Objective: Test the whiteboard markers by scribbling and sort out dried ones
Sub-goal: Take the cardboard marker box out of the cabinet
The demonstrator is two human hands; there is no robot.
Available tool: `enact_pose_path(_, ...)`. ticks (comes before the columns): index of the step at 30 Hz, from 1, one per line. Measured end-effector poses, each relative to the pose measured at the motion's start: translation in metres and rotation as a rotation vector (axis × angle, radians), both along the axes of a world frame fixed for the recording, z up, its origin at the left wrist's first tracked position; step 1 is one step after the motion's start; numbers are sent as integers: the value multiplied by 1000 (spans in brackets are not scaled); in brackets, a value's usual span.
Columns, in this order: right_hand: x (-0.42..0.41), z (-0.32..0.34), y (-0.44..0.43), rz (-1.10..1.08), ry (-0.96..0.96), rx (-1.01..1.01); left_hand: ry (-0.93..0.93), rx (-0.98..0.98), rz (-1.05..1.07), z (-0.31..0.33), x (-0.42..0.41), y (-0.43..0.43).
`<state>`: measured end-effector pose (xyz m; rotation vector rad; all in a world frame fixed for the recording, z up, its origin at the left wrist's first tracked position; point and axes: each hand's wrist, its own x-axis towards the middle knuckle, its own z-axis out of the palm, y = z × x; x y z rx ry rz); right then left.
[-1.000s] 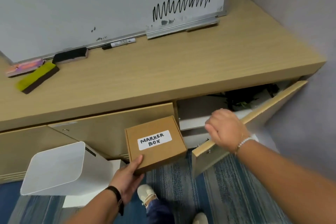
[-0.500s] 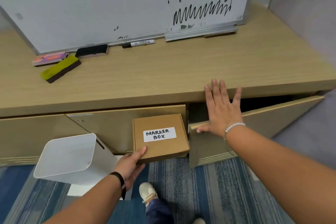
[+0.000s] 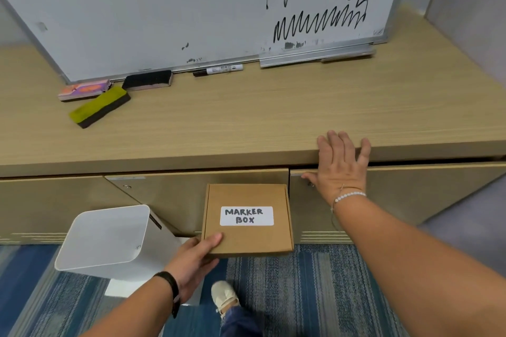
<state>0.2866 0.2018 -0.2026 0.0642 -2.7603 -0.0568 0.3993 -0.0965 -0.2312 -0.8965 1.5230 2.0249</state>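
Left hand (image 3: 195, 257): you hold the marker box (image 3: 247, 219) by its near left corner, thumb lying flat on the lid, the other fingers tucked under the box and out of sight. The box is brown cardboard, lid shut, with a white label reading MARKER BOX. It is held about level in front of the cabinet, above the carpet (image 3: 328, 282).

Right hand (image 3: 341, 169): palm flat on the right cabinet door (image 3: 424, 194) near its top left corner. Fingers are straight and slightly spread, their tips lying over the front edge of the countertop (image 3: 273, 117); the thumb points left along the top of the door. A thin dark gap shows between the door's top and the countertop, further right.

On the countertop, far side: a whiteboard (image 3: 164, 8) leans against the wall, with black scribbles (image 3: 317, 22) on its right part. One black-capped marker (image 3: 219, 70) lies along the board's bottom edge. To its left is a black eraser (image 3: 147, 80), then a pink eraser (image 3: 83, 89), with a yellow-green eraser (image 3: 100, 107) just in front of the pink one.

On the floor, left of the box: a white bin (image 3: 106, 238), its mouth tilted towards you. Your light shoe (image 3: 224, 297) shows near the frame's bottom, between your arms.
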Motion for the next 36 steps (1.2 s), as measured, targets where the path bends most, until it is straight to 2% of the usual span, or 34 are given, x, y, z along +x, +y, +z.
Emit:
enact_pose_path(4, -6, -8, 10, 81, 161, -14, -17, 39, -59, 9, -1, 9)
enact_pose_path(14, 2, 10, 28, 205, 137, -133, 119, 215, -125, 83, -24, 35)
enact_pose_path(20, -3, 39, 22, 110, 10, -186, 106, 293, -173, 133, -38, 42)
enact_pose_path(22, -9, 63, 21, 38, -115, -314, 147, 245, -198, 146, -45, 42)
enact_pose_path(23, -14, 68, 21, 7, -149, -447, 167, 231, -192, 153, -52, 42)
enact_pose_path(26, -33, 81, 10, -62, -150, -1197, 197, 216, -168, 170, -82, 39)
enact_pose_path(27, -42, 83, 4, -89, -126, -1351, 207, 191, -167, 171, -95, 38)
enact_pose_path(28, -51, 83, -2, -95, -120, -1423, 207, 161, -168, 173, -108, 38)
enact_pose_path(33, -86, 88, -37, 115, -362, -1331, 167, -44, -216, 157, -177, 23)
enact_pose_path(34, -91, 88, -44, 132, -380, -1337, 204, -180, -243, 151, -190, 17)
enact_pose_path(36, -103, 80, -52, 122, -347, -1360, 363, -698, -416, 143, -214, 5)
